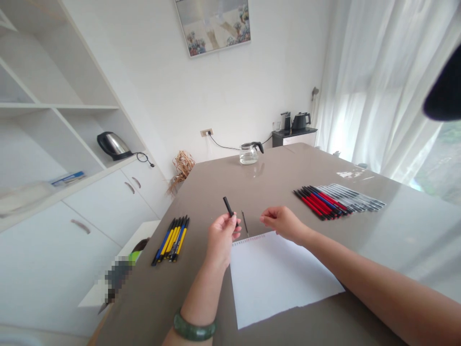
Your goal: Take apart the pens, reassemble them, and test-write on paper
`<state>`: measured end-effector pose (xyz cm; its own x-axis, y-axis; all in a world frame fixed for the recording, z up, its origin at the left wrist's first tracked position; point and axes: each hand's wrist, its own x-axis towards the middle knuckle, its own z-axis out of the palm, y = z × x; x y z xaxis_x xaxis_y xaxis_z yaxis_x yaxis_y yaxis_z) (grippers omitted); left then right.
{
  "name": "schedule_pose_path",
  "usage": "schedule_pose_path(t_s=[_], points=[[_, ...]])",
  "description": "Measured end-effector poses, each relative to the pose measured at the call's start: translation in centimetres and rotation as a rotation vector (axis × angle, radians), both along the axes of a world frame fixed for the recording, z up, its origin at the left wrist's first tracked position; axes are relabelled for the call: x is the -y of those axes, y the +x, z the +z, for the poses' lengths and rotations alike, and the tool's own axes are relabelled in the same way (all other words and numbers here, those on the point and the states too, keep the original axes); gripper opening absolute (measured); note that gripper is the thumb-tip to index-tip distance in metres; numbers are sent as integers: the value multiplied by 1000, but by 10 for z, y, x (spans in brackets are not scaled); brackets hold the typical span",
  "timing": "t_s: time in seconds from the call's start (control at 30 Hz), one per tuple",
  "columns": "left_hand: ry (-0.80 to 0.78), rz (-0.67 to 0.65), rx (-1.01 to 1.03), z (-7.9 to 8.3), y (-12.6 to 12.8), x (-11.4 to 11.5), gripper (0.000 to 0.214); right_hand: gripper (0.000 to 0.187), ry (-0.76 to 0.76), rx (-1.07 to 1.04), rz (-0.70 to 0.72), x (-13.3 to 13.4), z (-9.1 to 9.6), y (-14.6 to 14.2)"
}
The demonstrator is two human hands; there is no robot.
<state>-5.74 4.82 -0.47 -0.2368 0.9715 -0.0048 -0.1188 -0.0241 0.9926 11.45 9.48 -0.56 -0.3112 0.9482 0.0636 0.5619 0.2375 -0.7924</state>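
Observation:
My left hand [224,234] is closed around a black pen part [227,205], perhaps a barrel or cap, tilted upward. The fingers of my right hand [283,222] are pinched together beyond the top edge of the paper; anything between the fingertips is too small to make out. Between the two hands a thin dark pen refill [245,222] lies on the table. Below them is a white sheet of paper [281,281] with a row of small pen marks along its top edge.
Several yellow and blue pens [171,240] lie in a row at left. At right are red, blue and black pens [322,202] and several clear-barrelled pens [355,197]. A glass pot [248,154] stands at the table's [216,187] far end. White cabinets [97,206] line the left.

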Motion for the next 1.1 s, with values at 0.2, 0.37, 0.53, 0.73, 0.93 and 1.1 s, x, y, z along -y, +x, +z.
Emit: schedule_pose_path(t_s=[0.2, 0.37, 0.53, 0.73, 0.93, 1.1], points=[[21, 6, 1, -2, -1, -1, 38, 20, 149, 376, 69, -18, 4, -37], [13, -18, -39, -3, 1, -2, 32, 19, 168, 530, 123, -28, 5, -68], [18, -4, -77, -4, 0, -3, 31, 18, 163, 605, 141, -34, 2, -77], [3, -4, -128, -5, -1, -2, 29, 11, 194, 580, 75, -39, 4, -64], [7, -37, -234, -6, 3, -1, 25, 19, 338, 363, -78, -20, 29, -26], [40, -96, -356, -9, 9, 0, 21, 15, 499, -502, -175, 19, 35, -2]])
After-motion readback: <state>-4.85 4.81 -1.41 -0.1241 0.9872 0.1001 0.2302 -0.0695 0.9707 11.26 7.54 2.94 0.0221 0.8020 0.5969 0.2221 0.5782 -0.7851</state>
